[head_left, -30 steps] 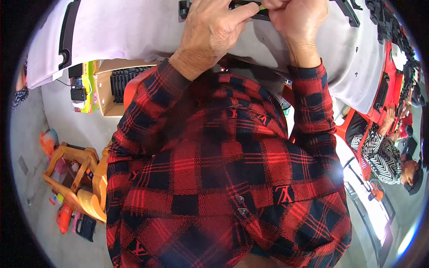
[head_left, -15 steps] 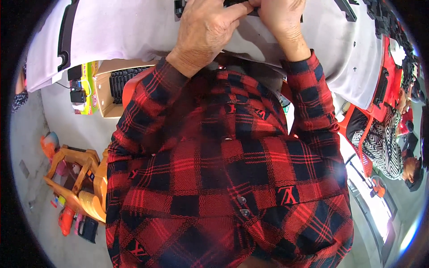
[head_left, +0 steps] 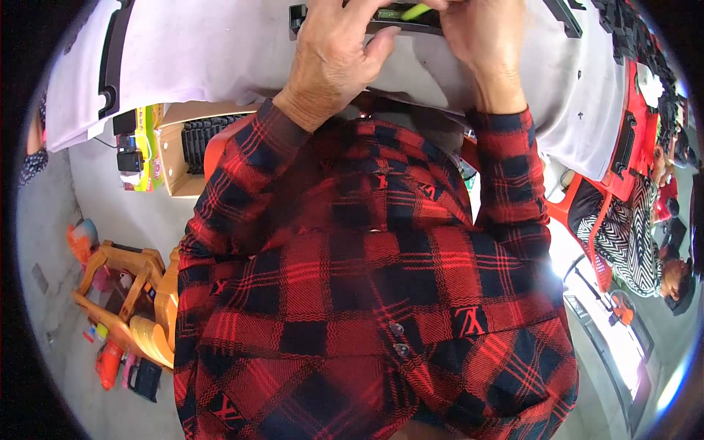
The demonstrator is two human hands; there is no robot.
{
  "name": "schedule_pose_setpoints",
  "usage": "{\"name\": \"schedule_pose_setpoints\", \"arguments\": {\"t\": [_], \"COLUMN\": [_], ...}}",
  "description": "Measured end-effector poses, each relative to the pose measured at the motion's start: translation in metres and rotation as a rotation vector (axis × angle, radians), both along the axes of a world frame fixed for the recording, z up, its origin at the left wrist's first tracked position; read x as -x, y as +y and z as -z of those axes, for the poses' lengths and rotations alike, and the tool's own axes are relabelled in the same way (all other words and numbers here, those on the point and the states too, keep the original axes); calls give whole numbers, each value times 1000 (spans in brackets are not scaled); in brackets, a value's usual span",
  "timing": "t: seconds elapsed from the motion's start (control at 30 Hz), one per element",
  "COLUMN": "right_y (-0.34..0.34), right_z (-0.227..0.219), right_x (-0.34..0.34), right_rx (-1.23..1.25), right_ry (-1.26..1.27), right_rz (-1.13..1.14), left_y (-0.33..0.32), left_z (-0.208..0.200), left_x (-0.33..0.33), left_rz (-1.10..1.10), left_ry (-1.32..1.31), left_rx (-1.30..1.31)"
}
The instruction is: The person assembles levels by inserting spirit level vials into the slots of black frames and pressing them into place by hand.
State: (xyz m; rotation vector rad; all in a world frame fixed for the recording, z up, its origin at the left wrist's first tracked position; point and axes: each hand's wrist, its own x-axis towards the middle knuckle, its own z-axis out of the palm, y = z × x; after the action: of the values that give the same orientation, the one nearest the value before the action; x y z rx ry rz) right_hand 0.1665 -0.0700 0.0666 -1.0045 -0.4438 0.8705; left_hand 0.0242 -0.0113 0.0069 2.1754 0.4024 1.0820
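A long black plastic part (head_left: 297,23) with a channel along its middle lies across the cloth-covered table (head_left: 198,51) at the upper edge. My left hand (head_left: 334,62) reaches over its left half, thumb apart at the near side and fingers on the part, their tips partly cut off by the frame. A slim lime-green tool (head_left: 416,11) points into the channel, where something greenish shows. My right hand (head_left: 488,37) is closed around the tool's right end; its fingers are slightly blurred and partly out of frame.
Similar black strips lie at the table's left (head_left: 114,62) and upper right. Black parts (head_left: 623,33) pile up at the far right, beside a red table (head_left: 642,81). Below left stand a cardboard box (head_left: 174,161) of black parts and a wooden chair (head_left: 121,257). A person (head_left: 623,227) sits at right.
My right hand has moved right and away from my left, and the lime-green tool has come into sight. My left thumb has drawn back, uncovering more of the black part.
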Motion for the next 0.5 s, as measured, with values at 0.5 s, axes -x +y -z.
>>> {"name": "schedule_pose_setpoints", "arguments": {"t": [0.5], "right_y": [7], "right_z": [14], "right_x": [-6], "right_rx": [-296], "right_ry": [71], "right_rz": [-4], "left_y": [0], "left_z": [-15], "left_x": [7], "left_rz": [28], "left_ry": [94], "left_rx": [-47]}}
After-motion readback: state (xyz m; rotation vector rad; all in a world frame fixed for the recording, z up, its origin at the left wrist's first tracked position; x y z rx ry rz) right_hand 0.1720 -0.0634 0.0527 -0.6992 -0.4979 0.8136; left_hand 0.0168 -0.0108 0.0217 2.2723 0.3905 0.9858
